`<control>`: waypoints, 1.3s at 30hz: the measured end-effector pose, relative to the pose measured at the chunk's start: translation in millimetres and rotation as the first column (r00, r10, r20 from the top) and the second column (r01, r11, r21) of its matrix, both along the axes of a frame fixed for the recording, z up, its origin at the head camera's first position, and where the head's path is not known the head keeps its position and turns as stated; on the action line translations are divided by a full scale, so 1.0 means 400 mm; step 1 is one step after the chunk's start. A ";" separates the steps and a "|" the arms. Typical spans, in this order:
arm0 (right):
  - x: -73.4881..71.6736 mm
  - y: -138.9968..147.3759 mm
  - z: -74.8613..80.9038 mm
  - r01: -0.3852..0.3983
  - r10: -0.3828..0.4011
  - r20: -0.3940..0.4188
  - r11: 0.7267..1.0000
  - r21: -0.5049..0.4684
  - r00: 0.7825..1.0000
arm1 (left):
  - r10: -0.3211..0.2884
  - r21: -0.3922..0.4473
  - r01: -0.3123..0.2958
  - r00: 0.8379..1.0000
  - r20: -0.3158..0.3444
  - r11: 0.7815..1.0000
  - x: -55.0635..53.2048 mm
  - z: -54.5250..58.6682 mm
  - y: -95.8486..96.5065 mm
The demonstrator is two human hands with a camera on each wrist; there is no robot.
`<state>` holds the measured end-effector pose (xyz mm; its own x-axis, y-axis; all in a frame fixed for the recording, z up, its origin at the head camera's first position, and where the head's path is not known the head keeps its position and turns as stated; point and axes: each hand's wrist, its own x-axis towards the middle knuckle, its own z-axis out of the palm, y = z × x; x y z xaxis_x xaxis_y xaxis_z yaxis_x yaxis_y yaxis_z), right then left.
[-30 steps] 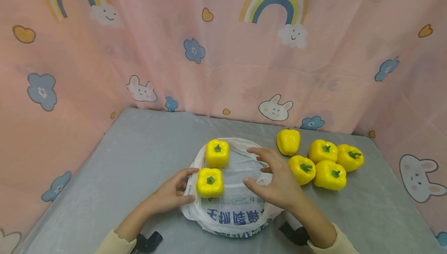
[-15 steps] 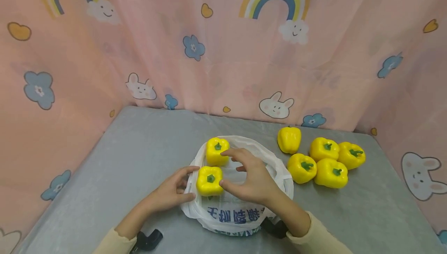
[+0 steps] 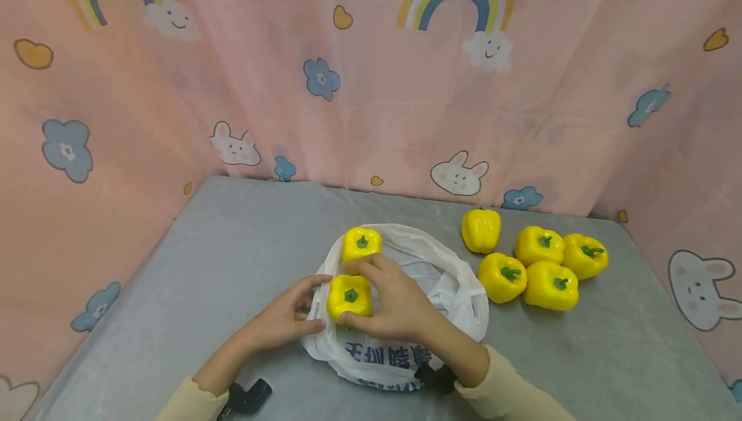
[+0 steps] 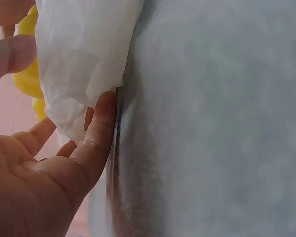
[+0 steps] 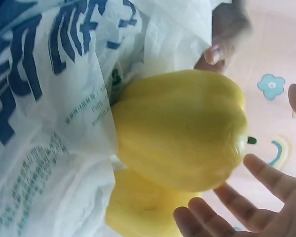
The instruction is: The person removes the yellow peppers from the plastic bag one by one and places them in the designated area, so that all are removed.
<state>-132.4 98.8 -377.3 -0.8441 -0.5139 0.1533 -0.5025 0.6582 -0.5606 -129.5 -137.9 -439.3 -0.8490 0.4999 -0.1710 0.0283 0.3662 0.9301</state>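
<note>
Two yellow bell peppers stand in an opened white plastic bag (image 3: 406, 234) with blue print; the nearer is the front pepper (image 3: 350, 299), the farther is the back pepper (image 3: 362, 242). My right hand (image 3: 397, 302) spans the front pepper from the right, its thumb at the near side and its fingers at the far side. In the right wrist view, its fingertips (image 5: 249, 160) are right at the top of the pepper and its thumb stands apart. My left hand (image 3: 284, 318) rests against the bag's left side with fingers and thumb spread, touching the plastic.
Several more yellow peppers (image 3: 551, 286) lie in a group on the grey cloth (image 3: 261, 228), right of the bag. A pink printed curtain (image 3: 371, 118) hangs behind and at both sides. Black wrist mounts (image 3: 252, 397) show below the hands.
My right hand has moved left from the bag's right rim, across the opening, to around the front pepper. The bag's right side has spread outward. The left hand stays in place.
</note>
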 end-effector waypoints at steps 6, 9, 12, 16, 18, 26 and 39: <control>-0.002 -0.015 -0.019 -0.008 0.007 0.005 0.996 0.093 1.000 | 0.006 0.010 -0.006 1.000 0.004 1.000 0.000 0.008 -0.001; -0.001 -0.021 -0.032 0.000 -0.001 0.011 0.994 0.105 1.000 | 0.007 0.008 -0.007 1.000 -0.002 1.000 0.000 0.006 0.000; -0.002 -0.026 -0.044 0.004 -0.005 0.007 0.994 0.109 1.000 | 0.004 0.009 -0.004 1.000 -0.007 1.000 0.000 0.003 0.001; -0.004 -0.033 -0.055 0.005 -0.002 -0.027 0.993 0.117 1.000 | 0.002 0.014 -0.001 1.000 -0.011 1.000 0.001 0.001 0.001; -0.006 -0.037 -0.058 0.009 -0.004 -0.042 0.992 0.122 0.999 | 0.002 0.019 -0.002 1.000 -0.008 1.000 0.002 0.001 0.000; -0.007 -0.051 -0.063 0.016 -0.008 -0.052 0.987 0.158 0.999 | 0.000 0.041 0.001 1.000 -0.005 0.999 0.003 0.004 0.000; -0.014 -0.061 -0.079 -0.013 0.027 -0.084 0.988 0.156 0.996 | 0.000 0.056 -0.001 1.000 0.017 0.998 0.004 0.004 -0.002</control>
<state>-138.2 74.3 -408.9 -0.8204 -0.5538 0.1422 -0.5585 0.7228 -0.4070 -127.9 -138.7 -437.5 -0.8463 0.5090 -0.1570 0.0126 0.3139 0.9494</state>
